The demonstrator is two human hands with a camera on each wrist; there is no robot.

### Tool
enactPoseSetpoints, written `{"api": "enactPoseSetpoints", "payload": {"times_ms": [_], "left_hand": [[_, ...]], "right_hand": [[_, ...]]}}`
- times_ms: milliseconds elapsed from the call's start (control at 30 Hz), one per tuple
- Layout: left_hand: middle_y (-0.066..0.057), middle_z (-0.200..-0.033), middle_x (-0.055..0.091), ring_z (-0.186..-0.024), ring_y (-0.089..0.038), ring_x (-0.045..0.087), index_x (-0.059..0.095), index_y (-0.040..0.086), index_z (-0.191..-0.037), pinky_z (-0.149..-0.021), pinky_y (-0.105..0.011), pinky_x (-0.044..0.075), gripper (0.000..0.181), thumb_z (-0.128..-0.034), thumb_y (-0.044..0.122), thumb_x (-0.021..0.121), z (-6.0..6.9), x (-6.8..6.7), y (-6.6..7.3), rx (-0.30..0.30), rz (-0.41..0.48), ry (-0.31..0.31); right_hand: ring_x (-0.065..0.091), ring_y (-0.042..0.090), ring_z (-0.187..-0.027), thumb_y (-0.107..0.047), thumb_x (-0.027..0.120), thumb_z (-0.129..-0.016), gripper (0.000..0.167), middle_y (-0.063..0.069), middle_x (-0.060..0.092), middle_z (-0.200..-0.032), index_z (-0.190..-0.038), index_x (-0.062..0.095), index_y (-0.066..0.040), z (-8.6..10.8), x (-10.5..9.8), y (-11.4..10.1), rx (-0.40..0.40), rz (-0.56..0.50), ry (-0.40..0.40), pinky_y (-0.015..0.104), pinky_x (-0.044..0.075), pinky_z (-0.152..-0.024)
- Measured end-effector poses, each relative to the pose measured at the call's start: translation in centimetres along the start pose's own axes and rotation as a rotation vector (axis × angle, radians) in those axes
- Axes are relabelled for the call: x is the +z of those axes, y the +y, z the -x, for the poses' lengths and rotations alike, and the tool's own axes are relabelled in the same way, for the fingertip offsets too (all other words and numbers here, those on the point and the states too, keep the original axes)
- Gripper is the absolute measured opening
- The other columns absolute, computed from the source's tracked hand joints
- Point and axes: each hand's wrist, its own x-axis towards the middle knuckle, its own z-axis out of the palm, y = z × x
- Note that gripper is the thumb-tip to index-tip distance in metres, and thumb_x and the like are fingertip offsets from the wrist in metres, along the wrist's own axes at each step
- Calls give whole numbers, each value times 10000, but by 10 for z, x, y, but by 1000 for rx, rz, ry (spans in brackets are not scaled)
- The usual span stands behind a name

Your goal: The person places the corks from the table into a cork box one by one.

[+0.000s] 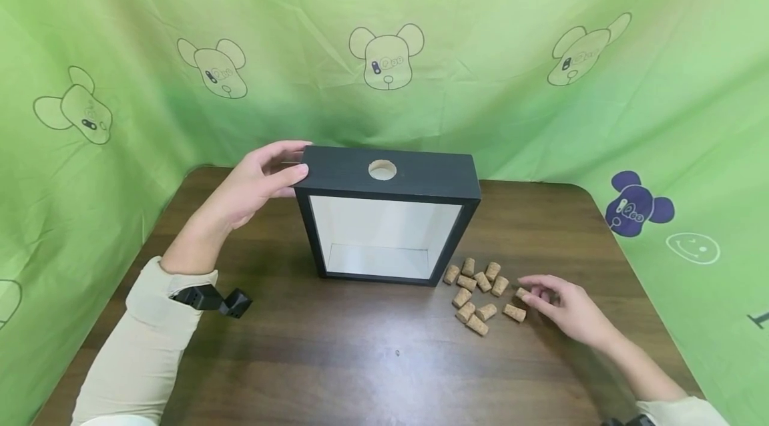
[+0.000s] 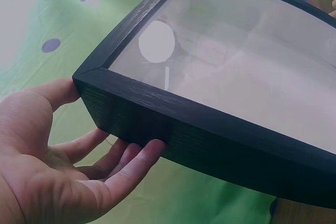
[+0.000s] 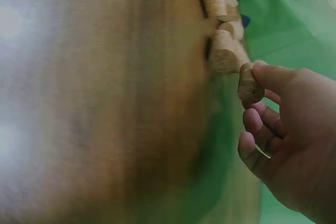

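Observation:
A black shadow box frame point(image 1: 387, 172) stands upright on the table, with a clear front, a white inside and a round hole point(image 1: 382, 170) in its top. My left hand point(image 1: 255, 179) grips its upper left end, thumb toward the front and fingers farther back. In the left wrist view, fingertips point(image 2: 153, 149) press on the frame's dark side. At the right, my right hand point(image 1: 571, 316) pinches a cork point(image 3: 249, 85) between thumb and finger, close to the tabletop. Several loose corks point(image 1: 482, 281) lie between that hand and the frame; another cork point(image 1: 514, 312) is just beside the fingers.
The brown wooden table point(image 1: 336, 359) has a tiny crumb point(image 1: 397, 352) near its middle. Green cloth point(image 1: 480, 19) with mouse-head drawings hangs behind and at both sides. A black wrist camera point(image 1: 210, 299) sits on the left sleeve.

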Motion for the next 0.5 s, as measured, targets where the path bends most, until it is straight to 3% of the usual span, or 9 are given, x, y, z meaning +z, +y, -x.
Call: {"api": "enactPoseSetpoints", "payload": {"times_ms": [300,500], "left_hand": [[-155,-1476,425,-1258,-276,503,432,68,-1534,-985,-356,537,565,-1012,173,620,0,0,1,2,0,-9],[-160,-1487,420,-1264,-276,499,424,64,-1538,-998,-375,529,569,-1013,169,616,0,0,1,2,3,-11]], "right_hand": [[549,63,-720,-6,713,-917,374,-72,648,-892,-1288,679,-38,-13,-35,-19,-30,-10,-19,207,475,-602],[590,57,-761,19,681,-937,359,-63,672,-962,-1283,693,-76,-30,-59,-41,-75,-15,3,193,493,-655]]}}
